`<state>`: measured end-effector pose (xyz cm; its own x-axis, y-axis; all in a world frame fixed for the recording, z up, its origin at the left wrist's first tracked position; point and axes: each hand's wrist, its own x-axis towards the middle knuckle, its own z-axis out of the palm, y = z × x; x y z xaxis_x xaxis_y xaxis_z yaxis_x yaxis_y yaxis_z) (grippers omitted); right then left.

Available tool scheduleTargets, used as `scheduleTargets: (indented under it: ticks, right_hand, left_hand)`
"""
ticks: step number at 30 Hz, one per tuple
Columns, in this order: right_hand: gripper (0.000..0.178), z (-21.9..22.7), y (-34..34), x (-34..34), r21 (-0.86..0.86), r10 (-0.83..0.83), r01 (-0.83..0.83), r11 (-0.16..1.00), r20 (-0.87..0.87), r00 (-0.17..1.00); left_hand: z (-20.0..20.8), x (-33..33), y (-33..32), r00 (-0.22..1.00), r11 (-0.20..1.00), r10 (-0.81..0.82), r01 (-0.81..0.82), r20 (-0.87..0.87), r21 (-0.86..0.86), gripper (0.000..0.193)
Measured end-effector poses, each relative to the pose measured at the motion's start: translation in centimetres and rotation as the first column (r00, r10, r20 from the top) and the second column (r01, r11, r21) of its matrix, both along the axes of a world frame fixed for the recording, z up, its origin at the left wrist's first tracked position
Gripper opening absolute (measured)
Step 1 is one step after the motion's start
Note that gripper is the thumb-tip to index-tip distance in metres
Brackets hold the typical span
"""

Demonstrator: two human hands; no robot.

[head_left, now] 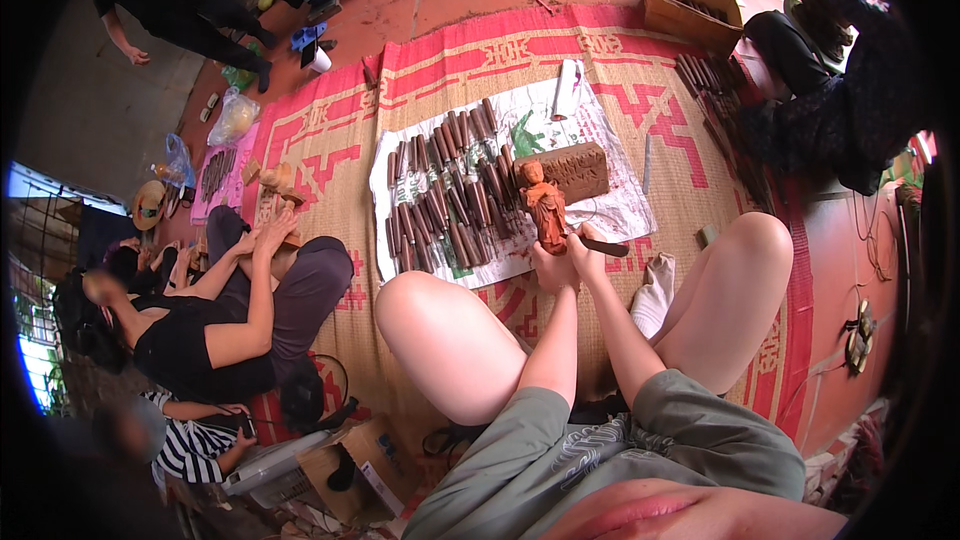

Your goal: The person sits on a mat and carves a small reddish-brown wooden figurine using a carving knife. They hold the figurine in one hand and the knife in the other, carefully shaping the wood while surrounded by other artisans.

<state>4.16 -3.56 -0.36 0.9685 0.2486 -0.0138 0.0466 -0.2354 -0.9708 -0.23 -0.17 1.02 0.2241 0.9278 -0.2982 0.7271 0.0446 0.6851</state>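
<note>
A reddish-brown carved wooden figurine [545, 205] stands upright in front of me, its base gripped by my left hand [552, 270]. Close beside it, my right hand [578, 248] is closed around a carving tool [606, 248], whose dark handle sticks out to the right; its working end is hidden at the figurine's lower part. Just behind the figurine lies a brown wooden block [575, 173]. Several dark-handled carving tools [462, 202] lie in rows on a white printed sheet [490, 275] to the left.
A red-patterned straw mat [330, 130] spreads under me. On it, at the sheet's far edge, is a white tube-like object [567, 90]. More tools [705, 75] lie at right, near a cardboard box [690, 10]. A co-worker [225, 330] sits at left, hands on woodwork.
</note>
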Motion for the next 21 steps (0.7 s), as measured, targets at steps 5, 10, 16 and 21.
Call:
scheduleTargets:
  ticks: [5,10,16,21]
  right_hand:
    - [0.015,0.0,0.1,0.7,0.005,-0.004,0.005,1.0,-0.093,0.996]
    - [0.014,0.5,0.7,1.2,0.062,0.031,-0.029,0.998,-0.035,0.999]
    - [0.014,1.5,-0.4,0.3,0.03,0.089,-0.092,0.995,0.075,0.993]
    - [0.014,1.3,-0.6,0.5,-0.018,0.09,-0.089,0.996,0.091,0.992]
  left_hand:
    - [-0.3,0.3,-0.1,1.0,0.999,0.002,-0.003,0.024,0.037,0.066]
    - [0.7,0.2,0.1,1.0,0.999,-0.008,0.008,-0.001,-0.036,0.066]
    - [0.2,0.0,0.2,1.0,1.0,-0.001,0.001,0.01,-0.009,0.066]
    - [-0.2,0.1,0.1,1.0,1.0,0.001,-0.001,-0.005,0.005,0.064]
